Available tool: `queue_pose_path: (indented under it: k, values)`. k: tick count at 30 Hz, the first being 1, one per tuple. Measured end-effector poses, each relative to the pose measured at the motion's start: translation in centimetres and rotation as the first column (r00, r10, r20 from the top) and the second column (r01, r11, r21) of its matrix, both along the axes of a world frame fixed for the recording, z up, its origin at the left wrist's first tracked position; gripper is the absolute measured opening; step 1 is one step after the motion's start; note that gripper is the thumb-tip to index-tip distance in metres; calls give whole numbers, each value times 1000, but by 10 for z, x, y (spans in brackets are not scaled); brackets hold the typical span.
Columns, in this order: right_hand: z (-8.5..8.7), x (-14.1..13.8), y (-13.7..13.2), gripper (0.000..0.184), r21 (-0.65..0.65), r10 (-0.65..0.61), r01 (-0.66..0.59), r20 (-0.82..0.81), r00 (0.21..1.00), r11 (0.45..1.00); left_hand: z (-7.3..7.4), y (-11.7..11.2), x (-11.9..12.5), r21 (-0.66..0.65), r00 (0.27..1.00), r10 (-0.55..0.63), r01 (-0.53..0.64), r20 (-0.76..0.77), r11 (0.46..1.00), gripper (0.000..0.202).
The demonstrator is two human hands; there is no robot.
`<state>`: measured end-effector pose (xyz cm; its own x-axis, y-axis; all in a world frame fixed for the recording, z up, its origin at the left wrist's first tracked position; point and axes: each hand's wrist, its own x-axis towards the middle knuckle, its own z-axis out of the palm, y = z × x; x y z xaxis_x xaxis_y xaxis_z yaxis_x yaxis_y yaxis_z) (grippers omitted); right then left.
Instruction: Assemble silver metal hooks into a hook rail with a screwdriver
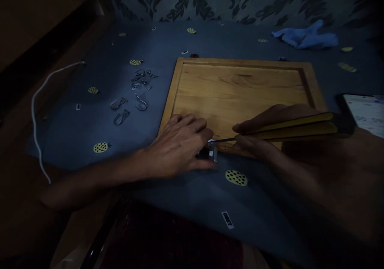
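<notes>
My left hand (181,147) is closed around a small metal bracket (210,153) at the near edge of a wooden board (240,89). My right hand (270,131) grips a yellow-handled screwdriver (297,127), and its thin shaft points left with the tip touching the bracket. Both hands rest low on the blue cloth (90,129) just in front of the board.
Several metal clamps and small screws (136,91) lie left of the board. A white cord (39,105) runs along the left edge. A blue rag (306,37) lies at the back right, a phone (366,113) at the right.
</notes>
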<state>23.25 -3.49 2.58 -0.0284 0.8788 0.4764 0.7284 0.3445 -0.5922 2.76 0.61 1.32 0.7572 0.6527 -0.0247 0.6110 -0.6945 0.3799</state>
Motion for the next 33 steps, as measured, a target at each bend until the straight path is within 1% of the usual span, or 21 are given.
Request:
queue_pose_path:
  k: [1,3,5,8,10,12,14,16,18,20,21,23,26,28,29,30,32,33]
  values:
    - [-2,-1,0,29,29,-27,27,20,999,999,0,0,0,0,1000,-1,1,0,1000,54]
    - [-7,-3,1,26,63,-32,29,37,999,998,0,0,0,4,1000,-1,1,0,1000,55]
    - [-9,-6,3,21,63,-41,43,-38,998,997,1,0,1,7,1000,-1,1,-2,1000,54]
    - [-8,-12,5,17,6,-18,19,-180,983,1000,1,0,0,8,1000,4,-4,-3,1000,53]
    - [-5,-16,6,20,-22,-16,10,-256,967,1000,0,-1,0,14,1000,7,-7,9,1000,53]
    - [-4,-18,6,26,-25,-62,57,-288,956,998,-1,-1,-1,24,1000,3,-3,21,1000,54]
    - [-5,-19,6,31,8,-103,110,-295,950,994,-2,0,-1,25,1000,-3,2,17,1000,54]
    - [-7,-17,6,30,44,-120,138,-287,950,989,-2,0,-1,28,1000,-7,7,20,1000,55]
    - [-8,-15,5,24,87,-102,128,-257,961,988,-2,0,-1,33,1000,-7,7,23,999,55]
    - [-7,-11,4,19,88,-92,110,-195,976,990,-2,0,-2,38,1000,-6,6,23,999,54]
    - [-6,-9,3,20,66,-87,99,-160,983,993,-2,0,-2,38,1000,-6,6,19,999,54]
    - [-2,-5,1,26,11,-52,54,-114,992,998,-2,0,-2,39,1000,-7,6,14,999,53]
    - [3,2,1,40,-37,58,-65,-159,986,997,-1,0,-1,35,1000,-8,8,2,999,54]
    - [6,3,2,45,-83,61,-79,-199,978,993,0,0,-1,27,1000,-8,8,-3,1000,55]
    - [6,3,2,43,-98,46,-68,-210,977,993,0,0,-1,23,1000,-6,6,-5,1000,55]
    - [7,3,3,37,-107,35,-60,-218,975,992,0,0,-1,21,1000,-4,4,-3,1000,55]
    - [6,1,4,24,-82,37,-58,-232,972,995,-1,0,-1,20,1000,-4,4,1,1000,53]
    - [5,0,5,25,-53,34,-48,-238,971,997,-1,0,-1,22,1000,-5,5,5,1000,53]
